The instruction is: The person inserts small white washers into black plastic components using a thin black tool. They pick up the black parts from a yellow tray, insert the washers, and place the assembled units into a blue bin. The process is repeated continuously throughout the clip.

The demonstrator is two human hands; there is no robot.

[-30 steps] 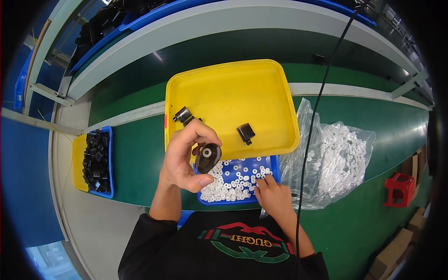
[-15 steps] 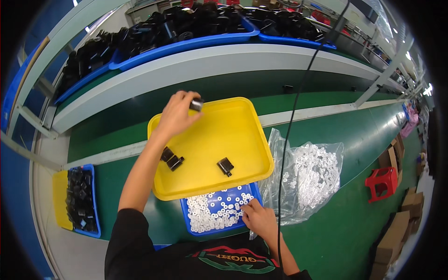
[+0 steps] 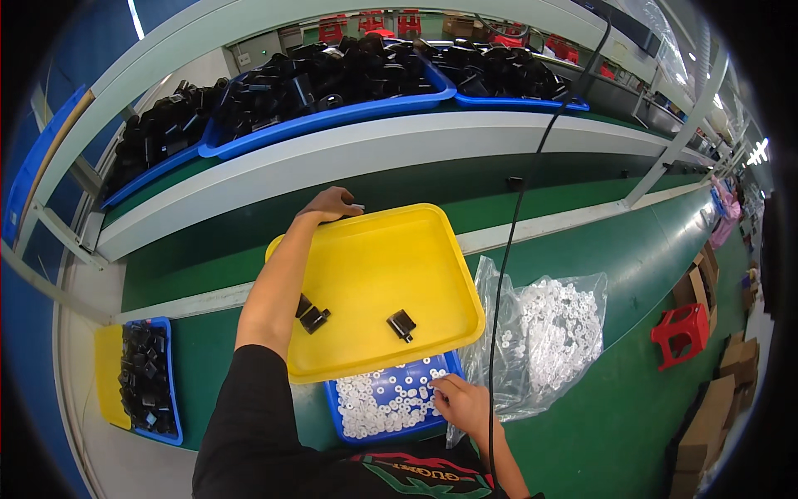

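Note:
Past the far left rim of the yellow tray [image 3: 391,349], my left hand [image 3: 331,204] curls its fingers around a small dark part [image 3: 357,207], of which only an edge shows. In the tray lie a black plastic part [image 3: 401,325] on the right and black pieces [image 3: 312,318] beside my left forearm. The yellow tray overlaps a blue tray [image 3: 432,424] of small white ring-shaped washers [image 3: 366,407]. Over that blue tray's right side, my right hand [image 3: 462,405] has thumb and fingertips drawn together among the washers. Whatever is between them is too small to make out.
A clear plastic bag [image 3: 557,333] of white washers lies right of the trays. At far left stands a blue bin [image 3: 173,391] of black parts. Blue trays [image 3: 332,108] heaped with black parts fill the shelf behind. A black cable [image 3: 517,216] hangs down in front.
My left hand has moved from above the yellow tray to beyond its far rim, lower down, with the dark part. My right hand stays over the washers. The whole view has shifted slightly.

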